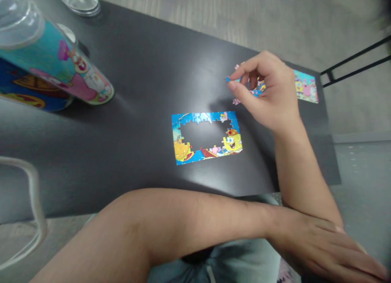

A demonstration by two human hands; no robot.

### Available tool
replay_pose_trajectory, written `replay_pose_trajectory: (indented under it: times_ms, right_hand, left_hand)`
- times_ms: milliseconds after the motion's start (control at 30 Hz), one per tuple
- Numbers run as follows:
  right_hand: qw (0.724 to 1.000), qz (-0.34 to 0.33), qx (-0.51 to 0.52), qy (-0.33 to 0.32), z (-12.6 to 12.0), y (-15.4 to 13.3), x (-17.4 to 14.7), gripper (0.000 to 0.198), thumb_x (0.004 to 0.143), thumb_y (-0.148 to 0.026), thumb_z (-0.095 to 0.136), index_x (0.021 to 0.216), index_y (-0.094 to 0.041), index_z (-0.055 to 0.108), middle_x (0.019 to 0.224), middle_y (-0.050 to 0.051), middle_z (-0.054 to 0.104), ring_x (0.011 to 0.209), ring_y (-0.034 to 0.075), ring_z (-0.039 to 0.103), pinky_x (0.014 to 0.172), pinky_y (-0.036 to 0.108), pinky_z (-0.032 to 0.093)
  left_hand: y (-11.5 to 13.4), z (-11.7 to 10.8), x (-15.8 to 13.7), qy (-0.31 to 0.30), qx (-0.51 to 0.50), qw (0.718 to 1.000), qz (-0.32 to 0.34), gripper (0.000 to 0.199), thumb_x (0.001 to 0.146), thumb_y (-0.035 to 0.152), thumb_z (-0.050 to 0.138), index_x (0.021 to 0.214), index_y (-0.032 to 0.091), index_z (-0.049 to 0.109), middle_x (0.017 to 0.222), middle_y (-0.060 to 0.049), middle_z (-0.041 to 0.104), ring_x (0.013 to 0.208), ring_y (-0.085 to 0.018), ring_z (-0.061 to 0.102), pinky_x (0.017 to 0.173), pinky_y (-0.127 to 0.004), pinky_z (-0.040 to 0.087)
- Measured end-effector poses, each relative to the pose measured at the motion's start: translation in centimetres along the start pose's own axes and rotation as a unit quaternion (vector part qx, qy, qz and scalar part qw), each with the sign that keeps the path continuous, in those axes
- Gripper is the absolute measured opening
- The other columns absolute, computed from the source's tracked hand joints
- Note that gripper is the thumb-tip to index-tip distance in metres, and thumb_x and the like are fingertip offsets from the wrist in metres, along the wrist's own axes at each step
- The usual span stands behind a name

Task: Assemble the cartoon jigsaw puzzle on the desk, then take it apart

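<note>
Frame (200,117) lies on surface (137,132). To its upper right, right hand (271,91) fingers pinch one piece (227,79), partly obscuring loose pieces (258,90). Tubes (91,77) stand left. Left hand (324,246): grip cannot be determined.

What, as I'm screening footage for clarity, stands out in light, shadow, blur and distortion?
Head view: pale glare on the dark table above and below the puzzle border; head view: soft shadow below the right hand; head view: small puzzle pieces look soft; head view: the printed container leans, perhaps lens distortion.
</note>
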State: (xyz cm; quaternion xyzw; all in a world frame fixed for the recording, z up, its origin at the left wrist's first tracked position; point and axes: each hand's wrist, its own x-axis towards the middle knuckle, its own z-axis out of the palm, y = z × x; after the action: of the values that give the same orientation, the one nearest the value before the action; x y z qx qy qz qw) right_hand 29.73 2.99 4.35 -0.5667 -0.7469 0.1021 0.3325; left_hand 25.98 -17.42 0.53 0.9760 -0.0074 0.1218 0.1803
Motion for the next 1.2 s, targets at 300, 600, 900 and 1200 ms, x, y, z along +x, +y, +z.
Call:
replay_pose_trajectory:
  times_ms: [300,600,900,1200]
  right_hand:
    - [0.983,0.051,-0.100,0.143,-3.6,8.9,-0.3,0.019,0.119,-0.045,0.082,0.111,-0.029,0.085,0.100,0.004,0.079,0.085,0.025,0.068,0.090,0.046,0.061]
    - [0.983,0.140,-0.120,-0.019,-5.0,8.7,-0.7,0.007,0.106,-0.020,0.087,0.105,-0.026,0.090,0.110,0.008,0.089,0.090,0.025,0.075,0.094,0.044,0.061]
    - [0.968,0.224,-0.107,-0.031,-6.0,9.1,-0.9,0.020,0.098,-0.038,0.103,0.102,-0.023,0.090,0.105,0.010,0.092,0.086,0.026,0.073,0.088,0.045,0.059]
    - [0.963,0.258,0.074,-0.029,-5.3,8.9,-0.8,0.042,0.081,-0.040,0.112,0.095,-0.029,0.074,0.086,0.000,0.080,0.081,0.024,0.072,0.079,0.040,0.058]
  left_hand:
    - [-1.0,-0.3,-5.9,0.174,0.030,0.937,0.302,0.086,0.108,0.024,0.039,0.176,0.060,0.079,0.175,0.014,0.081,0.146,0.000,0.081,0.109,-0.013,0.064]
    - [-2.2,-1.6,-5.8,0.143,0.066,0.929,0.335,0.088,0.113,0.022,0.029,0.182,0.052,0.075,0.170,0.013,0.085,0.149,0.000,0.081,0.115,-0.018,0.062]
    - [-2.6,-2.3,-5.5,0.139,0.055,0.925,0.348,0.085,0.112,0.025,0.033,0.179,0.050,0.079,0.175,0.013,0.084,0.151,0.001,0.080,0.117,-0.017,0.062]
    - [-2.3,-2.8,-5.8,0.106,0.084,0.929,0.346,0.089,0.113,0.025,0.030,0.187,0.051,0.070,0.182,0.015,0.078,0.158,0.001,0.077,0.122,-0.016,0.060]
